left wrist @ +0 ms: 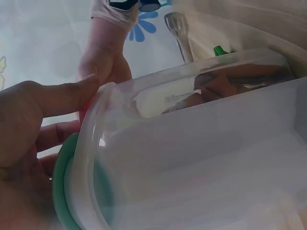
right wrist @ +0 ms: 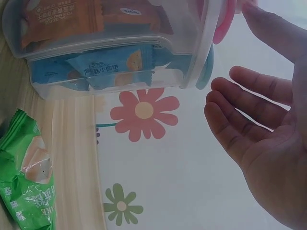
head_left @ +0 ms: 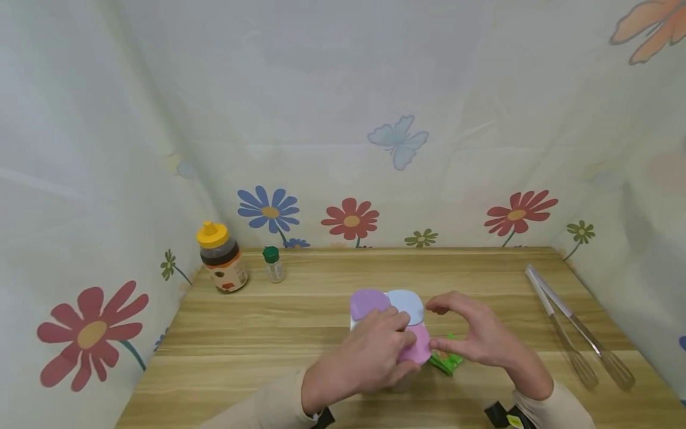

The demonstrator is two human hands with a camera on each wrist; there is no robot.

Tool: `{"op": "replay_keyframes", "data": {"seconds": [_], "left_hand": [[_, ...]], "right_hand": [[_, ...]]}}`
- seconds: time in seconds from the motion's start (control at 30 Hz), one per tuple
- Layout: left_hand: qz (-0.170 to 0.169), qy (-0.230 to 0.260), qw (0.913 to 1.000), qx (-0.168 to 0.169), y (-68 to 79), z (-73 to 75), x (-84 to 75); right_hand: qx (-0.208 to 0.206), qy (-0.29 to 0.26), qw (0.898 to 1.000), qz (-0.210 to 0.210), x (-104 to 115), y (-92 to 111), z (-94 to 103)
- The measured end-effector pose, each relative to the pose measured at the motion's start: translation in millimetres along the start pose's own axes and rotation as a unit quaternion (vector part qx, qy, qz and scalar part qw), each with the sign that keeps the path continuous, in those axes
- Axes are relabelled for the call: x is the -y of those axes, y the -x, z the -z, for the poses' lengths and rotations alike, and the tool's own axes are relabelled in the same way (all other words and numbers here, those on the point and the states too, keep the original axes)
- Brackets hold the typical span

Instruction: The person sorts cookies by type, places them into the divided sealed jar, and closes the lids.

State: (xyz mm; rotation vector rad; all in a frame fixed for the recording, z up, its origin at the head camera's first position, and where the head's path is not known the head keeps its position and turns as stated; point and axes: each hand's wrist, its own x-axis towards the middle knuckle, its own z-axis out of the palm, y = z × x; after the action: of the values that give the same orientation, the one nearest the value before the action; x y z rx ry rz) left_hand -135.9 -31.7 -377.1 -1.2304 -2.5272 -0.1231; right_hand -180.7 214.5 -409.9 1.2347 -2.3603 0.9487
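Observation:
A clear plastic storage box stands on the table with purple (head_left: 368, 302), light blue (head_left: 405, 305), pink (head_left: 420, 347) and green (left wrist: 64, 182) lids on its compartments. My left hand (head_left: 370, 351) reaches over the top, its thumb and finger pinching the pink lid at the rim. My right hand (head_left: 479, 333) is beside the box with fingers spread, the thumb tip right at the pink lid's edge. Through the walls show orange-brown snack packets (right wrist: 62, 19) under the pink lid and blue packets (right wrist: 105, 67) in the compartment beside it. The green-lidded compartment looks empty.
A green snack packet (head_left: 447, 359) lies right of the box. Metal tongs (head_left: 570, 325) rest spread on the right of the wooden table (head_left: 257, 369). At the back left stand a yellow-capped jar (head_left: 225, 262) and a small green-capped shaker (head_left: 274, 266). Flowered curtains surround the table.

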Motion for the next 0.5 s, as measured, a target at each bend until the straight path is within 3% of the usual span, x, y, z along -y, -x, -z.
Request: {"op": "replay_keyframes", "data": {"seconds": [0.3,0.5], "left_hand": [[-0.010,-0.013,0.9995,-0.025,4.1,-4.8,-0.3],[-0.008,0.014,0.9998,-0.009,10.7,-2.1,4.3]], "right_hand": [[0.007,0.003,1.000,-0.012,3,-1,1.1],[0.019,0.015,0.999,-0.031,6,-1,-0.2]]}}
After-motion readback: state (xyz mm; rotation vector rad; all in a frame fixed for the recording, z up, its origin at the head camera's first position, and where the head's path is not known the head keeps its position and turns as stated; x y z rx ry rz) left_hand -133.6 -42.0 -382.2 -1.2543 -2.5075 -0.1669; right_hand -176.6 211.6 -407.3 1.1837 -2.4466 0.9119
